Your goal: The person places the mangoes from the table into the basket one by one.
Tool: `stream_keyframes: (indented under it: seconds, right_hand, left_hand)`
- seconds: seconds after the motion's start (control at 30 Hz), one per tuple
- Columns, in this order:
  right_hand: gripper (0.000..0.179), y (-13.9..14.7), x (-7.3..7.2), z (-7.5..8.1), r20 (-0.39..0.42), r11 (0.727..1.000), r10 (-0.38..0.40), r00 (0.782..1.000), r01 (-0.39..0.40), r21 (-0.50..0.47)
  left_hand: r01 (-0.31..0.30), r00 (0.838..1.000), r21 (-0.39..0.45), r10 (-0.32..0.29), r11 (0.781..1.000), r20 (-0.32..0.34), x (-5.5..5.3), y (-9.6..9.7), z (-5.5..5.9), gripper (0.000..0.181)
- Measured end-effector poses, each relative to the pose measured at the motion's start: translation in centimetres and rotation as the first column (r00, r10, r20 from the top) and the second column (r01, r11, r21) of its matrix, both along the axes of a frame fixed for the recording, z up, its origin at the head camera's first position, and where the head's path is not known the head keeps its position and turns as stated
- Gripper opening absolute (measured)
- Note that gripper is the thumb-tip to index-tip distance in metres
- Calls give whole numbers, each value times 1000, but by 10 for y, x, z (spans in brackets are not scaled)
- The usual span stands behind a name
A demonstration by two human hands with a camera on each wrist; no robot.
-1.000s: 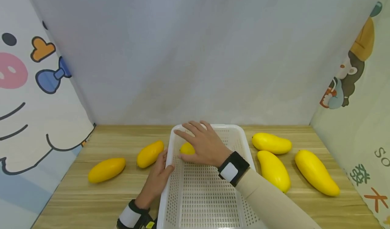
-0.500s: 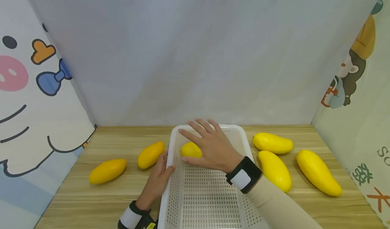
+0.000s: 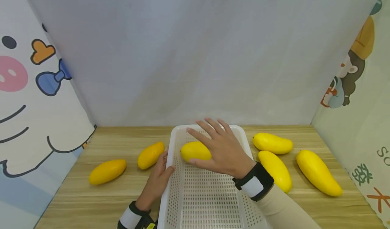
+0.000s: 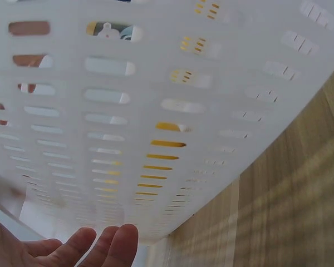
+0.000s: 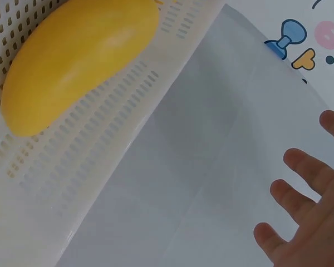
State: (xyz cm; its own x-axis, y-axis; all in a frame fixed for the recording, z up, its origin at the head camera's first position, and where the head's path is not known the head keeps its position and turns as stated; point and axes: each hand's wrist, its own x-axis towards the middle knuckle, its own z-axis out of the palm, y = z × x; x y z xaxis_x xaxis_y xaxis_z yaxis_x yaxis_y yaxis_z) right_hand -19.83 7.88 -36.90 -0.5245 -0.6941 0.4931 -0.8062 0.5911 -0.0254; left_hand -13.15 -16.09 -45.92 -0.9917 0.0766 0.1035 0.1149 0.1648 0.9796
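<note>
Head: left hand [image 3: 155,181] pinches the near-left rim of the white basket [image 3: 210,198], likely steadying it, right hand [image 3: 226,151] wide and empty above the yellow mango [image 3: 195,151] inside, far end; left wrist: fingers outside the basket, presumably bracing; right wrist: mango clear of spread fingers, so basket bears it.

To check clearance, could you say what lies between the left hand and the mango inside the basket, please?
The basket's slotted left wall, as the head view shows.

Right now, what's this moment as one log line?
left hand: grips white basket | right hand: spread above basket, holding nothing | basket: one mango | table: two mangoes left, three mangoes right
</note>
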Motion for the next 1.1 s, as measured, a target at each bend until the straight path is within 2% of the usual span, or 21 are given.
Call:
stream_keyframes:
  seconds: [0.53, 1.1]
  right_hand:
    - [82, 27, 20, 13, -25, 996, -30, 999, 27, -85]
    - [80, 66, 33, 13, -17, 988, -97, 995, 95, -119]
  left_hand:
    - [30, 999, 3, -30, 1000, -27, -2, 1, -2, 56]
    - [14, 1000, -16, -14, 1000, 4, -2, 1, -6, 58]
